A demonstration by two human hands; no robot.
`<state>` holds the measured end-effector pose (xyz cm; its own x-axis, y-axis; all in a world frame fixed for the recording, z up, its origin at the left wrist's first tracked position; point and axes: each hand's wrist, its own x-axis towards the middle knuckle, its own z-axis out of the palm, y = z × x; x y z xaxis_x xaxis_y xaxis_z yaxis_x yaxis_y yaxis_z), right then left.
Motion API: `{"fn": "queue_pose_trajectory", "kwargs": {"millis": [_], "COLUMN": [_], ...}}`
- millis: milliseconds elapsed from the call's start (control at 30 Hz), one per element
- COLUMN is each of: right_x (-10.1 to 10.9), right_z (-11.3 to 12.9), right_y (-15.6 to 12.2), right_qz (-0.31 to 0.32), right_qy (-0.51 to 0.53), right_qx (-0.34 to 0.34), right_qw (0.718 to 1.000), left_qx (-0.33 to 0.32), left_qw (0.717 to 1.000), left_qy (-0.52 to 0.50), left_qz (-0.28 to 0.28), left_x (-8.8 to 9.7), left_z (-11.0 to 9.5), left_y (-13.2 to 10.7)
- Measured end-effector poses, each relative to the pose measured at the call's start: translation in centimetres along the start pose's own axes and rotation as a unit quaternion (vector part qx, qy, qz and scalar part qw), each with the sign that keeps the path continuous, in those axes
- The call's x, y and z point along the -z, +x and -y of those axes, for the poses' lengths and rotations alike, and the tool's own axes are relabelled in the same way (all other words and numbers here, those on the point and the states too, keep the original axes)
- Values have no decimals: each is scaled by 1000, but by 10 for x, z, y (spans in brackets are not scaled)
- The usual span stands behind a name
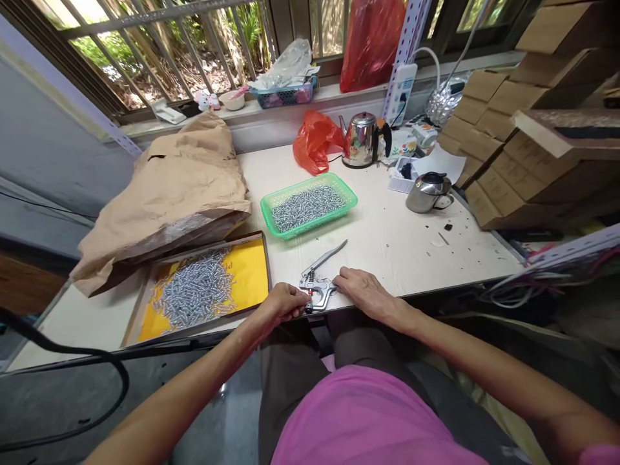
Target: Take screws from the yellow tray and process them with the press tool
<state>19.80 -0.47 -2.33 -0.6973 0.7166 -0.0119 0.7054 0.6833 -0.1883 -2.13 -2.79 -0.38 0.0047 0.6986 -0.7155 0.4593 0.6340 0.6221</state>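
Note:
A pair of metal snap-fastener pliers (320, 294) lies at the table's front edge, one long handle (332, 255) pointing away from me. Its jaw end bears a small red part. My left hand (287, 301) is closed in a pinch at the jaw; whatever sits between the fingertips is too small to make out. From the right, my right hand (362, 289) has its fingers closed around the end of the other handle. Left of the pliers, small silvery spring-like pieces (196, 290) are heaped in a shallow tray (252, 265) with a yellow lining.
Behind the pliers stands a green basket (310, 230) of similar pieces. A large brown paper bag (179, 174) leans over the tray. Farther back are a red plastic bag (314, 139), a kettle (361, 142) and a steel pot (426, 194). Cardboard boxes (513, 155) rise at the right.

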Motion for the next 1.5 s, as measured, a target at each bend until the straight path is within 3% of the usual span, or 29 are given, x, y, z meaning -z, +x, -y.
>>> {"fn": "queue_pose_trajectory", "kwargs": {"millis": [200, 333, 433, 567, 1100, 1333, 1500], "right_x": [17, 27, 27, 23, 34, 32, 30], "right_z": [-15, -35, -45, -51, -35, -29, -29], "right_y": [7, 27, 42, 51, 36, 26, 23], "right_qz": [7, 31, 82, 81, 66, 64, 60], "right_qy": [73, 35, 21, 20, 8, 8, 21], "right_qx": [47, 51, 66, 89, 73, -16, -28], "right_qw": [996, 998, 994, 993, 995, 998, 998], "left_qx": [2, 16, 26, 31, 49, 45, 33], "left_qw": [1000, 1000, 1000, 999, 996, 997, 998], "left_qy": [10, 9, -1, -14, -52, -39, -39], "left_qz": [13, 5, -1, -7, -45, -48, -44], "left_x": [0, -2, -4, -5, -10, -12, -11], "left_z": [-1, -2, -4, -6, 0, -3, 1], "left_y": [-4, -7, -9, -9, -11, -12, -8]}}
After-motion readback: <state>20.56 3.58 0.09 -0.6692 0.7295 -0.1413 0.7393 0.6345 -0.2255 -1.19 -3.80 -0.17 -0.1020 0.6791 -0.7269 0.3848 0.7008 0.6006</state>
